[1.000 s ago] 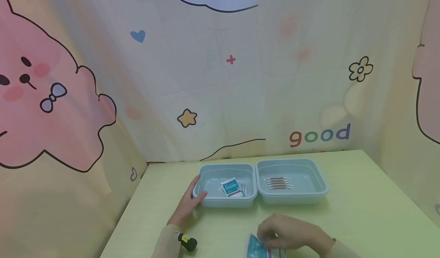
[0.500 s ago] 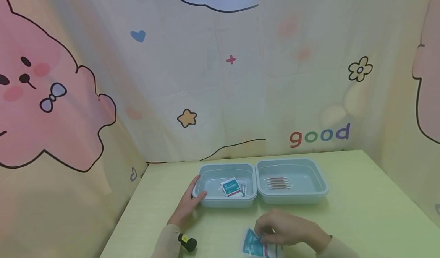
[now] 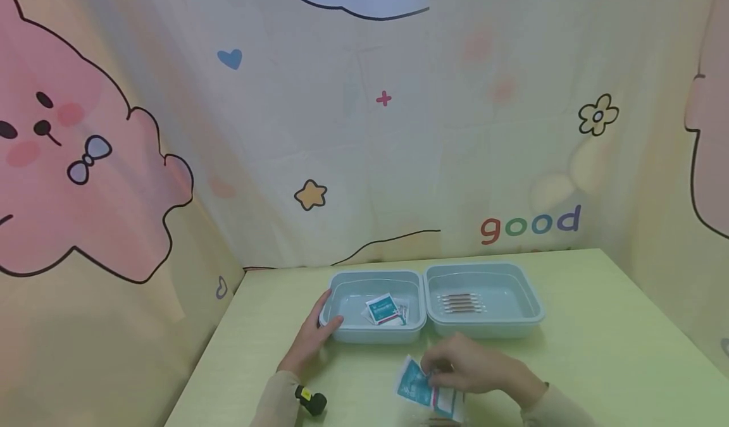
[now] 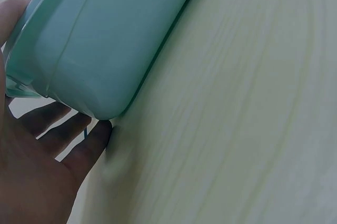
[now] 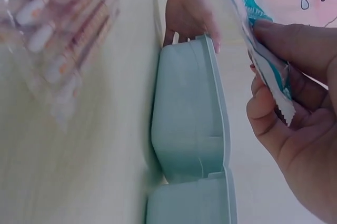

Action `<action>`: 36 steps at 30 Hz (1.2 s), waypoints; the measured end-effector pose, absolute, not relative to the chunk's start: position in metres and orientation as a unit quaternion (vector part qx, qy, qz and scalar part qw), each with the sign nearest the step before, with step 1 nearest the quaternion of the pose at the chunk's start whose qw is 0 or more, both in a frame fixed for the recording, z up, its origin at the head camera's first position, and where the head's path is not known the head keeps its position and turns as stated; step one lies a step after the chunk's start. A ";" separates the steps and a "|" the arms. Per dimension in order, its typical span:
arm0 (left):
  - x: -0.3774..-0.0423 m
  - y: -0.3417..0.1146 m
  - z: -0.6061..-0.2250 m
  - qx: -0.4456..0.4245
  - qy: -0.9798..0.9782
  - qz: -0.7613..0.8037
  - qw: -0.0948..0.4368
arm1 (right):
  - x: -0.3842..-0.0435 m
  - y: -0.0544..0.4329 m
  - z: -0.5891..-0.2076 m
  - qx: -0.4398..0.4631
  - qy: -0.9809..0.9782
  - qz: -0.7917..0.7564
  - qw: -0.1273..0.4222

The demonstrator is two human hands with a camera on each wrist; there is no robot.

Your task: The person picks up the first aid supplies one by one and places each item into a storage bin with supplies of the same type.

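My left hand [image 3: 309, 340] grips the left end of the left pale-blue plastic bin [image 3: 378, 335], thumb over the rim and fingers along the outer wall. Inside that bin lie a few teal-and-white sachets [image 3: 383, 309]. Between thumb and fingers, my right hand [image 3: 475, 367] pinches teal-and-white sachets [image 3: 414, 383] in front of the bins. Their serrated edge shows in the right wrist view. Below them, at the bottom edge of the head view, is a clear bag of cotton swabs [image 5: 79, 29], partly cut off.
A second pale-blue bin [image 3: 484, 329] stands against the first on the right, with several brown-stemmed cotton swabs [image 3: 461, 302] in a row inside. Both bins are at the back of the pale yellow-green table [image 3: 615, 351]. A printed curtain [image 3: 364, 136] hangs behind them.
My right hand has moved forward, away from me, with the sachets, and more of them shows. The bag of swabs has come into view beneath. The left hand stays on the bin.
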State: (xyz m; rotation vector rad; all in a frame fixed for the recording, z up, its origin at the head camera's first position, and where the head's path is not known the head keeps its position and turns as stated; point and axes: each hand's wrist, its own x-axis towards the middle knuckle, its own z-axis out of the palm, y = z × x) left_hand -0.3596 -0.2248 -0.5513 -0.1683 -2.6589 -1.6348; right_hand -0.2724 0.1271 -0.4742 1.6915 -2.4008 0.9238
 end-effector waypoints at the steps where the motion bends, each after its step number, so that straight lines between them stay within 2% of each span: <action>1: -0.359 -0.225 -0.551 -0.055 -0.851 -0.522 0.008 | -0.273 0.128 -0.473 0.541 -0.784 0.304 0.030; 17: -0.361 -0.226 -0.552 -0.060 -0.849 -0.525 0.009 | -0.281 0.128 -0.455 0.471 -0.810 0.348 0.027; 26: -0.358 -0.225 -0.546 -0.056 -0.851 -0.523 0.005 | -0.284 0.123 -0.452 0.413 -0.832 0.371 -0.002; 36: -0.362 -0.227 -0.553 -0.066 -0.850 -0.522 0.014 | -0.289 0.119 -0.448 0.375 -0.848 0.373 0.017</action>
